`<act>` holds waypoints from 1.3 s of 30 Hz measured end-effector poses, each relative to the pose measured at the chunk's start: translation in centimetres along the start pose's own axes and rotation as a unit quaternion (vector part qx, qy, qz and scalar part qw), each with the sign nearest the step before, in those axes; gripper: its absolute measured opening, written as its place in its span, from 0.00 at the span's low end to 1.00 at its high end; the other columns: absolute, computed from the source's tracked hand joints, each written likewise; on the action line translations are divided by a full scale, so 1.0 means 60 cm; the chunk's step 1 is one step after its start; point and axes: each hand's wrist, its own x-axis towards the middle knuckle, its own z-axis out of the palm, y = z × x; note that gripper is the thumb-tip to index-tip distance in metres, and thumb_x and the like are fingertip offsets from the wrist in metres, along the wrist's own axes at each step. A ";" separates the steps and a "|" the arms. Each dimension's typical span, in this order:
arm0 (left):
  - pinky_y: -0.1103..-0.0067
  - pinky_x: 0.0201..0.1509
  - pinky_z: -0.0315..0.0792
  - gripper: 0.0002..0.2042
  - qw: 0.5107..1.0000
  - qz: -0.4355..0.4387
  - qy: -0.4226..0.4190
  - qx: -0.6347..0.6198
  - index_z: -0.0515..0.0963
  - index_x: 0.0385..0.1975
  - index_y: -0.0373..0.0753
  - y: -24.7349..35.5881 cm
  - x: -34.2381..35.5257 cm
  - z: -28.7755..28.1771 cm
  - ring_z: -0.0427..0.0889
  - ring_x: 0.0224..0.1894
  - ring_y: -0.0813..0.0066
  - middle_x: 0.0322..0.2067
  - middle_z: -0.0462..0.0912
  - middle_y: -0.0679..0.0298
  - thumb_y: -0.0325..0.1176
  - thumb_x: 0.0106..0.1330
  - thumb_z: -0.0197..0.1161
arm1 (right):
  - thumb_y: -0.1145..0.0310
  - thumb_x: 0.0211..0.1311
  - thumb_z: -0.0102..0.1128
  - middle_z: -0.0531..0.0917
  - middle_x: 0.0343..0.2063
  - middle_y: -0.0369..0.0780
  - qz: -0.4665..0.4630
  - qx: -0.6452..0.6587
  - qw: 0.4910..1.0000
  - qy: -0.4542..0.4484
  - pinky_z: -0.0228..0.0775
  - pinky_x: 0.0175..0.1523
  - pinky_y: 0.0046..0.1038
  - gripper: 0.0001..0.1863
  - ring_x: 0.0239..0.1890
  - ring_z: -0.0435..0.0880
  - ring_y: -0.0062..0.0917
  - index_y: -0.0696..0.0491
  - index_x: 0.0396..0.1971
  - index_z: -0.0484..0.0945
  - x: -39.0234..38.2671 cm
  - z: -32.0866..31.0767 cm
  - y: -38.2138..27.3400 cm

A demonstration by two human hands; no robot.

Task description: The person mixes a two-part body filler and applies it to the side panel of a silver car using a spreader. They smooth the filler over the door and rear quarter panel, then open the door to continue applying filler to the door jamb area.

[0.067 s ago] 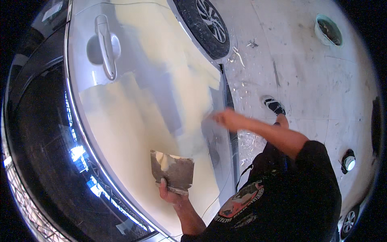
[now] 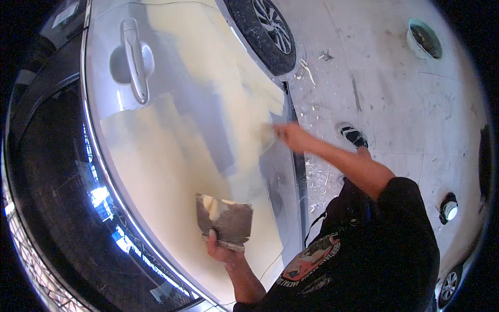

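My left hand [image 2: 224,251] is closed on the lower edge of a flat brown-grey putty board [image 2: 226,222], its thumb over the face. A smear of cream putty [image 2: 212,207] lies near the board's upper edge. At the lower part of the silver car door [image 2: 200,122], my right hand [image 2: 291,137] is closed on a putty spreader [image 2: 266,131], which is blurred by motion and partly hidden by the fingers. The spreader seems to touch the door. Broad patches of cream putty [image 2: 156,140] cover much of the door, with blue-grey and bare silver areas between them.
The door handle [image 2: 136,62] is at the upper left, beside the dark window [image 2: 47,171]. Beyond the door stands a wheel [image 2: 267,31]. Putty scraps [image 2: 307,73] litter the floor near my sandalled foot [image 2: 355,136]. A bucket [image 2: 425,39] stands farther right.
My right hand has moved up along the lower door with the spreader, away from my body. The board in my left hand has shifted very slightly to the right.
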 end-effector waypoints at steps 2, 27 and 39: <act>0.58 0.60 0.62 0.28 1.000 -0.030 0.005 -0.005 0.60 0.59 0.35 -0.022 -0.002 -0.018 0.69 0.55 0.51 0.53 0.69 0.52 0.42 0.59 0.51 | 0.80 0.52 0.44 0.79 0.42 0.48 -0.110 -0.032 0.973 0.198 0.67 0.52 0.34 0.26 0.45 0.77 0.40 0.47 0.53 0.72 0.099 -0.055 0.014; 0.55 0.57 0.65 0.28 0.996 -0.058 0.066 0.011 0.58 0.59 0.33 -0.114 -0.024 -0.072 0.69 0.55 0.52 0.55 0.67 0.51 0.36 0.58 0.53 | 0.84 0.37 0.54 0.74 0.51 0.39 -0.150 -0.086 0.980 0.101 0.58 0.60 0.37 0.33 0.56 0.69 0.35 0.46 0.51 0.74 -0.030 0.139 0.042; 0.59 0.61 0.62 0.28 0.996 -0.056 0.060 0.016 0.57 0.61 0.36 -0.128 -0.022 -0.105 0.67 0.58 0.53 0.56 0.66 0.53 0.37 0.59 0.52 | 0.81 0.50 0.46 0.78 0.45 0.46 -0.074 0.060 0.971 0.217 0.65 0.55 0.35 0.23 0.48 0.75 0.39 0.51 0.48 0.75 0.127 0.029 0.061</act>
